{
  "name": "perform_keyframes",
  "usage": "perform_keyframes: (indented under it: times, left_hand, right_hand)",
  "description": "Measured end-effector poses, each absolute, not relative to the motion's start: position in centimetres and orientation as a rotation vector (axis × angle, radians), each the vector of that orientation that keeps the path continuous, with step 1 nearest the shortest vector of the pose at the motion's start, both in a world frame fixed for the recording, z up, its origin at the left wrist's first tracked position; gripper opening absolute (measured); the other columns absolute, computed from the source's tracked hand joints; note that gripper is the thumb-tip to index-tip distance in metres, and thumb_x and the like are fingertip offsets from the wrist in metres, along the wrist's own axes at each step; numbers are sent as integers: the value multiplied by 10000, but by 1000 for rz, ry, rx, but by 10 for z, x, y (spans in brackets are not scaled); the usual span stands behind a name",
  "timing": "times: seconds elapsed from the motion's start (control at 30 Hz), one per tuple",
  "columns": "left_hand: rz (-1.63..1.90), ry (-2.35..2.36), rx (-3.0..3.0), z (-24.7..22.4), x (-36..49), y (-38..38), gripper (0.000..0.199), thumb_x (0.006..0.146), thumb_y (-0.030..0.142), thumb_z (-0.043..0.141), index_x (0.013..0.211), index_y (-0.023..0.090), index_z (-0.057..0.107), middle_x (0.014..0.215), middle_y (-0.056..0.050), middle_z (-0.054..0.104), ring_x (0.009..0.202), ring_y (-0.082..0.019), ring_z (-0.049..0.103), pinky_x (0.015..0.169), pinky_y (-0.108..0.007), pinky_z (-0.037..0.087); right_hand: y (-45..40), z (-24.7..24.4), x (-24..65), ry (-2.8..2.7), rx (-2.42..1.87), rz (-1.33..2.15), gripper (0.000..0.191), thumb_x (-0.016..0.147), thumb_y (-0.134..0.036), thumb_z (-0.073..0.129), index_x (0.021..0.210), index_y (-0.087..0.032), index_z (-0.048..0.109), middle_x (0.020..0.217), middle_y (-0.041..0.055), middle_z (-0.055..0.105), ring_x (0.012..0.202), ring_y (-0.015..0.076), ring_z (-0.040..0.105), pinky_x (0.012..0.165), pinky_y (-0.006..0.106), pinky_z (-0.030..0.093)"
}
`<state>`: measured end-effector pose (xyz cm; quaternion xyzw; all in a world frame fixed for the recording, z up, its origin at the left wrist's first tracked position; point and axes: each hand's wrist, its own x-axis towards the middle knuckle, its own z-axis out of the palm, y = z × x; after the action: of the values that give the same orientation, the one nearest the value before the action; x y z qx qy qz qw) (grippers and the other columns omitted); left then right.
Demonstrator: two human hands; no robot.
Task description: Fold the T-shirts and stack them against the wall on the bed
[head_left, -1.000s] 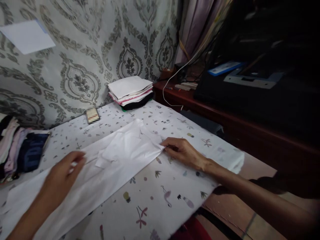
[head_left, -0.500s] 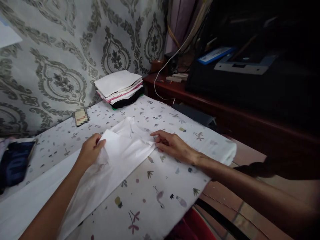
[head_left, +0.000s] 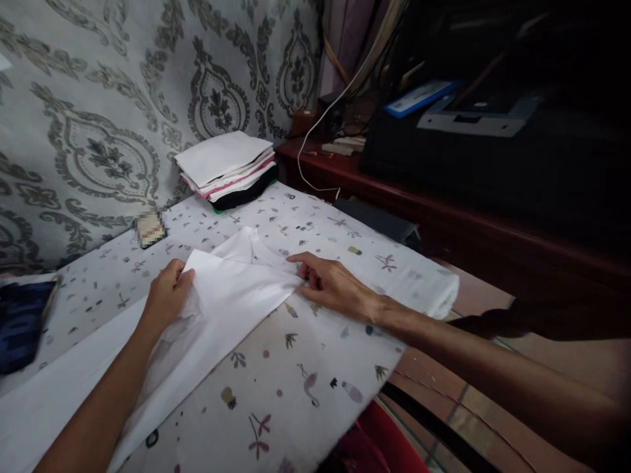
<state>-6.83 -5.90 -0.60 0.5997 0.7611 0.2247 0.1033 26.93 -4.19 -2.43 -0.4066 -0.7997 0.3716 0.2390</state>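
Note:
A white shirt point(head_left: 231, 282) lies partly folded across the patterned cloth, its neckline towards the far side. My left hand point(head_left: 168, 292) pinches a folded edge of it between thumb and fingers, lifting that edge slightly. At the shirt's right corner, my right hand point(head_left: 330, 282) grips the fabric with thumb and curled fingers while the index finger points out over the shirt. The shirt's lower part runs to the lower left, partly behind my left forearm.
A stack of folded clothes point(head_left: 224, 167) stands at the back against the patterned curtain point(head_left: 108, 144). Dark blue folded fabric point(head_left: 24, 322) lies at the left. A small blurred-out object point(head_left: 150, 228) sits near the back edge. Right of the bed-like surface is a dark red cabinet point(head_left: 340, 167).
The right hand's fingers have closed more on the shirt's corner, and the fabric there is smoother and tauter. The folded flap lies further over. The camera view has shifted slightly.

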Motion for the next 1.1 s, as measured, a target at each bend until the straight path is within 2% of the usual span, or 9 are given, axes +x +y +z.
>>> perform_keyframes:
  times: [0.2, 0.57, 0.77, 0.9, 1.0, 1.1]
  left_hand:
    - [755, 2214, 1674, -9, -73, -60, 215, 791, 455, 490, 747, 245, 485, 590, 43, 484, 584, -167, 462, 534, -273, 339]
    - [707, 2274, 1745, -14, -74, -60, 207, 804, 442, 467, 743, 245, 483, 632, 34, 504, 631, -173, 492, 595, -277, 355]
    - [718, 2285, 1811, -19, -74, -60, 206, 809, 438, 453, 741, 244, 459, 621, 37, 500, 637, -172, 484, 613, -273, 356]
    - [713, 2311, 1839, -22, -72, -62, 216, 825, 453, 433, 761, 248, 456, 632, 21, 525, 638, -186, 497, 613, -279, 349]
    - [709, 2330, 1851, -24, -71, -63, 219, 836, 462, 419, 800, 250, 461, 697, -1, 565, 687, -204, 532, 638, -286, 351]
    - [693, 2351, 1851, -25, -71, -64, 221, 841, 467, 410, 823, 252, 461, 737, -13, 577, 722, -217, 551, 656, -294, 352]
  right_hand:
    - [-45, -27, 265, -2196, -1179, 874, 561, 808, -77, 471, 1351, -213, 514, 920, 35, 662, 707, 140, 576, 684, 297, 475]
    - [-45, -24, 268, -2342, -1215, 760, 568, 840, -96, 448, 1393, -226, 475, 1023, 71, 691, 749, 173, 615, 719, 327, 488]
    - [-34, -15, 276, -2585, -972, 677, 552, 857, -99, 469, 1380, -264, 523, 1063, 73, 713, 836, 205, 648, 774, 341, 482]
    - [-29, -12, 281, -2590, -986, 735, 484, 865, -102, 445, 1297, -267, 589, 934, 41, 711, 760, 181, 628, 732, 313, 463]
    - [-28, -12, 284, -2413, -1067, 818, 454, 872, -109, 428, 1281, -222, 588, 934, 35, 703, 696, 151, 601, 700, 295, 453]
    - [-25, -9, 279, -2238, -1231, 861, 362, 904, -199, 469, 1239, -197, 606, 940, 41, 707, 645, 134, 568, 668, 291, 438]
